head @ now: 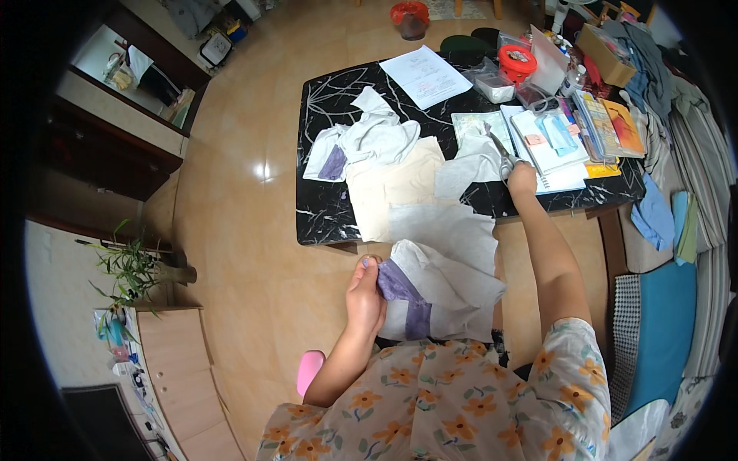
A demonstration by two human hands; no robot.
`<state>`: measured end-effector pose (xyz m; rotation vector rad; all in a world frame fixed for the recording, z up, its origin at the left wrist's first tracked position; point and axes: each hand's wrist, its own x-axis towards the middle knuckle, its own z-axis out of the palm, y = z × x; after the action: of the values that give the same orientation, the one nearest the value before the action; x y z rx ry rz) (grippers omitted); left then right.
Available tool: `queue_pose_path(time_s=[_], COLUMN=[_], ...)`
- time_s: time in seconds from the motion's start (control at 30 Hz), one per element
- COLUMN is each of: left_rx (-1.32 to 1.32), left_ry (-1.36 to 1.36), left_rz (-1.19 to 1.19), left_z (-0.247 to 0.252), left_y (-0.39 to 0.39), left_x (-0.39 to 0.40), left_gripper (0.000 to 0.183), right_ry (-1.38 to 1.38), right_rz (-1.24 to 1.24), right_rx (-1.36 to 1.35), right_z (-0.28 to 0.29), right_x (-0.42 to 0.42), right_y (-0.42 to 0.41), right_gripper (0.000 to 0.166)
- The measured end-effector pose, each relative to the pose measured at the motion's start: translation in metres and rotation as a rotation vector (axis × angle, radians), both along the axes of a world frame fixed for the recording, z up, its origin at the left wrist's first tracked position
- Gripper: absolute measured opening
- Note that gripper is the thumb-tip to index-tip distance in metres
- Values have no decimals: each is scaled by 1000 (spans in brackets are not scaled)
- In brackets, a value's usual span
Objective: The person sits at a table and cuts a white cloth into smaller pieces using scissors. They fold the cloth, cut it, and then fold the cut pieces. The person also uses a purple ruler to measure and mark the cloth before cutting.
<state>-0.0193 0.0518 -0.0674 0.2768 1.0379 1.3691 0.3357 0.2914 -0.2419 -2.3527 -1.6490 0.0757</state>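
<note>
My left hand (366,291) pinches the edge of a light grey cloth with purple strips (432,294), which hangs over my lap. My right hand (522,178) is at the handles of a pair of metal scissors (503,151) on the table, its fingers partly hidden. The blades point away from me, over a scrap of pale cloth (470,164). A cream cloth (398,190) drapes over the table's near edge. Behind it lies a crumpled pale cloth (380,135), beside a purple patch (332,163).
A black marble-patterned table (323,213) stands before me. It carries a printed sheet (425,76), a red lidded tub (517,63), notebooks (548,141) and a clear bottle (573,80). A sofa (657,334) is on the right. A wooden cabinet (173,363) and potted plant (130,262) stand left.
</note>
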Motion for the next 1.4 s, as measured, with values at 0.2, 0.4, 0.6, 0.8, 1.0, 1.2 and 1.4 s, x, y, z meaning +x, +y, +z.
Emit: queue_pose_path(time_s=[0.2, 0.4, 0.6, 0.8, 1.0, 1.2, 1.4], left_rx=[-26, 156, -114, -230, 165, -44, 185], left_ry=[117, 315, 318, 601, 648, 623, 1118], left_rz=[-109, -285, -451, -829, -780, -700, -760], left_z=[5, -9, -74, -76, -106, -103, -95], left_y=[-3, 39, 111, 59, 35, 47, -13], left_x=[1, -14, -31, -16, -12, 0, 17], left_gripper=[7, 19, 26, 35, 22, 48, 67], right_ry=[-23, 218, 203, 211, 420, 1243, 1351], right_rz=[326, 1151, 1032, 926, 663, -177, -114], right_rx=[319, 130, 57, 43, 147, -79, -427], right_z=[56, 127, 102, 96, 91, 68, 63], right_x=[-40, -78, -65, -58, -68, -67, -57], right_y=[-35, -214, -268, -268, -248, -220, -242], right_gripper=[19, 22, 41, 32, 14, 38, 31])
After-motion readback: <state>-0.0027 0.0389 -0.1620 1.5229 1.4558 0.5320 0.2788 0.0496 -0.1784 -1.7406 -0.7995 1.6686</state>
